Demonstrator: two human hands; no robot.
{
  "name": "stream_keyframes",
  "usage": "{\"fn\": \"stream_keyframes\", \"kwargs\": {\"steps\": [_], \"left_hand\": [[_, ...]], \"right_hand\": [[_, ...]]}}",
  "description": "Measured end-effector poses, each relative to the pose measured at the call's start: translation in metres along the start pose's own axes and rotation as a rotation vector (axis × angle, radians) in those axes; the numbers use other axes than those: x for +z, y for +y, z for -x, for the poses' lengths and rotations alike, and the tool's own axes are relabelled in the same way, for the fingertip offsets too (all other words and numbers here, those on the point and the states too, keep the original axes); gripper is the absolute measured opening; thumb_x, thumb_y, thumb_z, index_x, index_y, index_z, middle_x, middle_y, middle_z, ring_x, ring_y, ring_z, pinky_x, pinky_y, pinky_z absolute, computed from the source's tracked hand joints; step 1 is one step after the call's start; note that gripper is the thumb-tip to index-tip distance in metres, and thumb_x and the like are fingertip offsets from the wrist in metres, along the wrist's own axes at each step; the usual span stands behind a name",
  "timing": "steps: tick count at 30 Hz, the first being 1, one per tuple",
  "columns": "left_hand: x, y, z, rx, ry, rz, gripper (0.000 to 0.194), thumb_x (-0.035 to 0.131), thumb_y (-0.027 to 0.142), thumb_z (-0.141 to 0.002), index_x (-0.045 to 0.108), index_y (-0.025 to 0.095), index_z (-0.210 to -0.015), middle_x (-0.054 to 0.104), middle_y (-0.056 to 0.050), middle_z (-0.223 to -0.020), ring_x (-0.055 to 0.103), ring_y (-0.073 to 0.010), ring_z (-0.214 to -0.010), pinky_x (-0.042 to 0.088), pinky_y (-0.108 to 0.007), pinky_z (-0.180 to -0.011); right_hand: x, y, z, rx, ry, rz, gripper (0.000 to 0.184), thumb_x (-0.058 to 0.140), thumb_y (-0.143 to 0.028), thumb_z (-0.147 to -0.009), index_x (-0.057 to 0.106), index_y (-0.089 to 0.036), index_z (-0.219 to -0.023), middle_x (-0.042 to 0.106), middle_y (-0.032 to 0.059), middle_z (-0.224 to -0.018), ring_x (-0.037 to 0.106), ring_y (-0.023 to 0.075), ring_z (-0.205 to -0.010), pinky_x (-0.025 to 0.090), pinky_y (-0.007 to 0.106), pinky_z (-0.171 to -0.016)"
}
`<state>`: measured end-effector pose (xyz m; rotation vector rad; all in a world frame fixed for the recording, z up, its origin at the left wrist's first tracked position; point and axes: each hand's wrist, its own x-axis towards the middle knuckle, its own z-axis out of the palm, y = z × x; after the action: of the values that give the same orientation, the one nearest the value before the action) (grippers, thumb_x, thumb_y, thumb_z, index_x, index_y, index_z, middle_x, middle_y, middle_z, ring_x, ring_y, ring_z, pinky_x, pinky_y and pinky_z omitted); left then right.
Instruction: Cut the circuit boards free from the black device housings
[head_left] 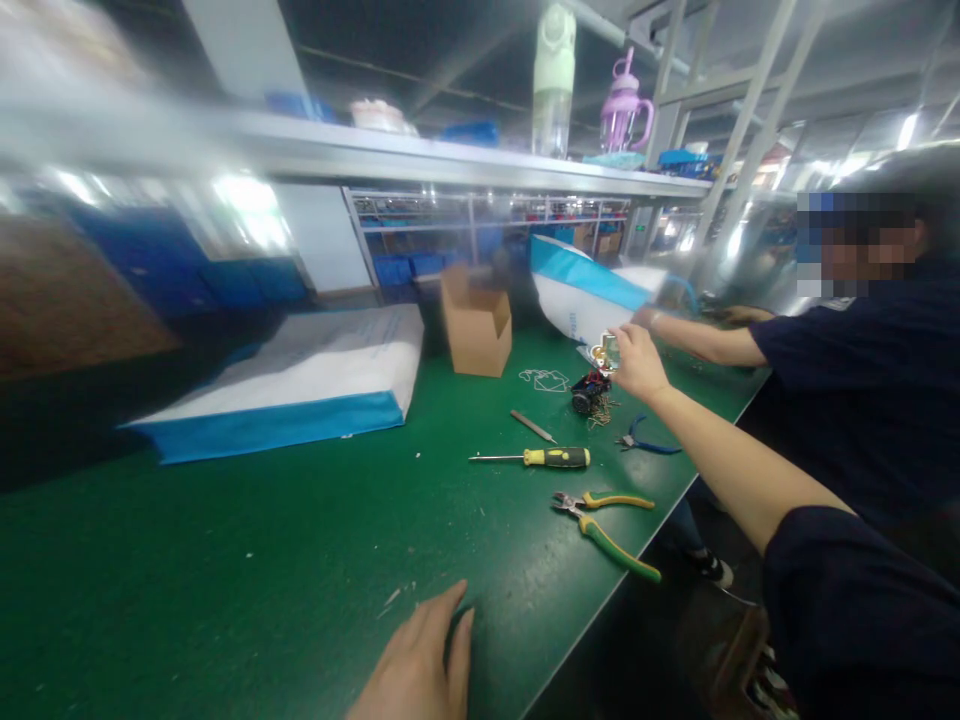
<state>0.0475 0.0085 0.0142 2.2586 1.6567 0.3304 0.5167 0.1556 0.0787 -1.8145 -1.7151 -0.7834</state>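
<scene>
My left hand (424, 660) is low over the green bench at the bottom of the view, fingers stretched out, with nothing in it. My right hand (641, 365) reaches far forward, its fingers pinched on a small gold-and-white part (602, 353) whose exact kind I cannot make out. Just below it lies a clump of small black parts and wires (591, 396). Nearer to me are blue-handled pliers (643, 440), a yellow-and-black screwdriver (556, 457), a thin grey tool (533, 427) and open green-and-yellow cutting pliers (604, 520).
A white-and-blue bag (300, 365) lies at left, an open cardboard box (478, 330) beyond. Another such bag (585, 290) is behind my right hand. A co-worker (862, 350) sits at right, arms over the bench (300, 560). A shelf (465, 158) with bottles runs overhead.
</scene>
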Motion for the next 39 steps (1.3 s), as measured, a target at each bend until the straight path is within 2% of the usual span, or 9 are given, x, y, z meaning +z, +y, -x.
{"fn": "stream_keyframes", "kwargs": {"steps": [7, 12, 19, 21, 24, 27, 31, 35, 39], "left_hand": [[-0.011, 0.008, 0.014, 0.008, 0.132, 0.049, 0.035, 0.039, 0.034, -0.093, 0.06, 0.029, -0.121, 0.065, -0.002, -0.122, 0.061, -0.0218, -0.113, 0.05, -0.04, -0.095], [-0.014, 0.008, 0.018, -0.005, 0.191, 0.306, 0.035, 0.046, 0.036, -0.09, 0.057, 0.03, -0.123, 0.061, -0.003, -0.127, 0.061, -0.0221, -0.112, 0.049, -0.041, -0.097], [-0.018, 0.023, 0.026, -0.13, 0.109, 1.249, 0.088, 0.068, 0.04, -0.078, 0.014, 0.034, -0.147, 0.027, -0.013, -0.153, 0.051, -0.026, -0.125, 0.051, -0.04, -0.092], [-0.022, 0.028, 0.03, -0.144, 0.04, 1.575, 0.096, 0.072, 0.041, -0.076, 0.007, 0.04, -0.147, 0.028, -0.012, -0.153, 0.051, -0.0271, -0.126, 0.05, -0.045, -0.094], [-0.027, 0.032, 0.034, -0.08, -0.109, 1.979, 0.081, 0.065, 0.044, -0.081, 0.017, 0.038, -0.146, 0.043, -0.012, -0.144, 0.055, -0.0282, -0.121, 0.051, -0.048, -0.092], [-0.028, 0.027, 0.034, -0.066, -0.065, 2.068, 0.067, 0.064, 0.04, -0.082, 0.032, 0.032, -0.141, 0.053, -0.01, -0.135, 0.062, -0.0236, -0.11, 0.054, -0.035, -0.084], [-0.032, 0.015, 0.032, -0.176, 0.279, 1.869, 0.087, 0.073, 0.025, -0.074, 0.023, 0.042, -0.142, 0.056, -0.004, -0.13, 0.066, -0.0148, -0.094, 0.052, -0.02, -0.068], [-0.036, 0.006, 0.034, -0.084, 0.425, 1.625, 0.101, 0.077, 0.019, -0.067, 0.017, 0.041, -0.145, 0.058, -0.004, -0.126, 0.064, -0.0158, -0.098, 0.053, -0.024, -0.08], [-0.034, -0.004, 0.038, -0.077, 0.467, 1.499, 0.102, 0.077, 0.016, -0.065, 0.017, 0.035, -0.145, 0.062, -0.006, -0.116, 0.065, -0.0168, -0.096, 0.052, -0.029, -0.086]], "right_hand": [[-0.057, -0.052, -0.032, -0.075, 0.156, 0.002, 0.074, 0.063, -0.018, -0.067, 0.04, -0.011, -0.137, 0.042, 0.0192, -0.129, 0.039, 0.036, -0.119, 0.035, 0.052, -0.103], [-0.104, -0.115, -0.038, -0.21, 0.207, -0.079, 0.078, 0.064, -0.017, -0.065, 0.037, -0.017, -0.138, 0.041, 0.0158, -0.13, 0.039, 0.0346, -0.12, 0.037, 0.053, -0.103], [-0.16, -0.219, 0.0, -0.405, 0.096, -0.272, 0.081, 0.067, -0.021, -0.069, 0.033, -0.021, -0.143, 0.041, 0.013, -0.13, 0.04, 0.0357, -0.122, 0.037, 0.054, -0.102], [-0.174, -0.245, 0.018, -0.454, 0.049, -0.322, 0.081, 0.067, -0.023, -0.072, 0.032, -0.023, -0.144, 0.042, 0.0124, -0.131, 0.041, 0.036, -0.122, 0.037, 0.055, -0.102], [-0.191, -0.275, 0.047, -0.518, -0.009, -0.387, 0.081, 0.068, -0.024, -0.074, 0.03, -0.026, -0.145, 0.044, 0.0114, -0.131, 0.042, 0.0357, -0.122, 0.037, 0.054, -0.101], [-0.195, -0.287, 0.07, -0.544, -0.041, -0.421, 0.08, 0.068, -0.026, -0.076, 0.028, -0.027, -0.146, 0.046, 0.0104, -0.133, 0.042, 0.0348, -0.122, 0.036, 0.053, -0.102], [-0.175, -0.276, 0.091, -0.46, -0.094, -0.403, 0.081, 0.07, -0.032, -0.074, 0.031, -0.024, -0.145, 0.048, 0.0122, -0.131, 0.042, 0.035, -0.121, 0.037, 0.051, -0.099], [-0.153, -0.257, 0.113, -0.347, -0.153, -0.369, 0.082, 0.07, -0.037, -0.073, 0.033, -0.02, -0.144, 0.049, 0.0145, -0.129, 0.044, 0.035, -0.118, 0.039, 0.049, -0.095], [-0.145, -0.246, 0.134, -0.272, -0.139, -0.333, 0.079, 0.067, -0.034, -0.076, 0.032, -0.021, -0.145, 0.047, 0.0149, -0.132, 0.043, 0.0363, -0.119, 0.036, 0.05, -0.096]]}}
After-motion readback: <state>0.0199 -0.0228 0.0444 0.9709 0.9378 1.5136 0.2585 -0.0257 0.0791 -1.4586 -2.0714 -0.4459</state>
